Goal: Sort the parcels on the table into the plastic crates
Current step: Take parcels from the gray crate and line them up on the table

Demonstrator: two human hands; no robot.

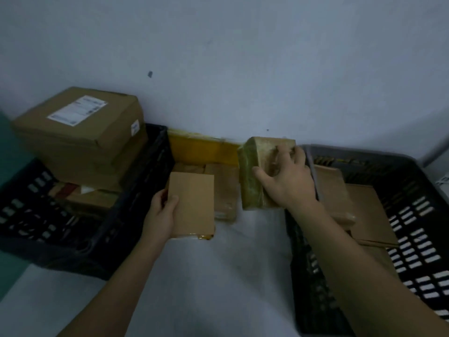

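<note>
Left hand [162,210]: fingers curled round the left edge of a flat box [193,203], thumb on its upper face. The box is tilted up off the table [218,276], near edge low, probably so that it can be carried sideways to a crate.

Right hand [286,176]: fingers spread over the top and thumb pressed on the side of a wrapped parcel [250,176], greenish and glossy with tape. The parcel stands on a short end, leaning toward the right crate's [418,215] near-left corner, just beside its rim; the grasp from above suits lifting it over that rim.

Left crate [136,190]: dark plastic, slotted walls, at the table's left edge. Holds a large box [80,139] with a white label [77,110] on top, stacked on lower parcels whose number cannot be told. It looks to be the place for bulkier items.

Right crate: dark plastic, slotted. Holds flat cardboard pieces [364,207] lying on its floor, partly hidden by the right forearm. It looks to take the thinner items, though the sorting rule is not shown.

Table, between the crates: a brown parcel [223,188] lies behind the flat box, partly covered by it, and a yellow parcel [201,147] stands against the wall [243,57].

Status: sorting partly done; two parcels in hand, at least two more on the table.

Handling note: the tape on the wrapped parcel may be slippery, so a firm hold seems wise.
</note>
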